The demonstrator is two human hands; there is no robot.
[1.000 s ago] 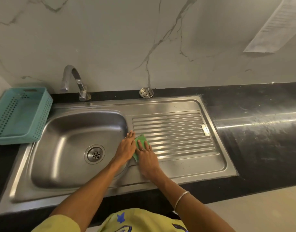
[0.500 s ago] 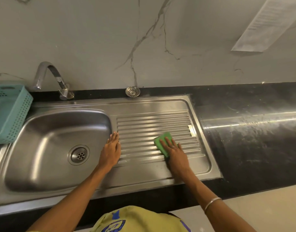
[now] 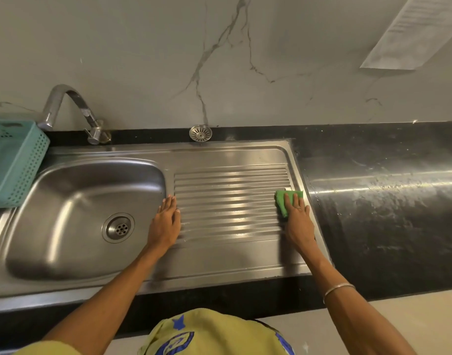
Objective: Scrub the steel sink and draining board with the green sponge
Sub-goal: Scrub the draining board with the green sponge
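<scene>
The steel sink bowl (image 3: 73, 201) lies at the left, with its ribbed draining board (image 3: 230, 201) to the right. My right hand (image 3: 297, 221) presses flat on the green sponge (image 3: 282, 201) at the right end of the ribs; its fingers lie straight over the sponge and cover part of it. My left hand (image 3: 166, 224) rests flat, fingers straight, on the strip between the bowl and the draining board's left edge.
A curved tap (image 3: 66, 108) stands behind the bowl. A teal perforated basket (image 3: 20, 162) sits at the far left. A loose round strainer (image 3: 200, 133) leans at the wall. Black countertop (image 3: 386, 201) extends to the right, streaked with residue. A paper sheet (image 3: 411, 32) hangs on the wall.
My right hand has slid the sponge rightwards along the ribs, from next to my left hand to the draining board's right end. My left hand has stayed at the bowl's edge.
</scene>
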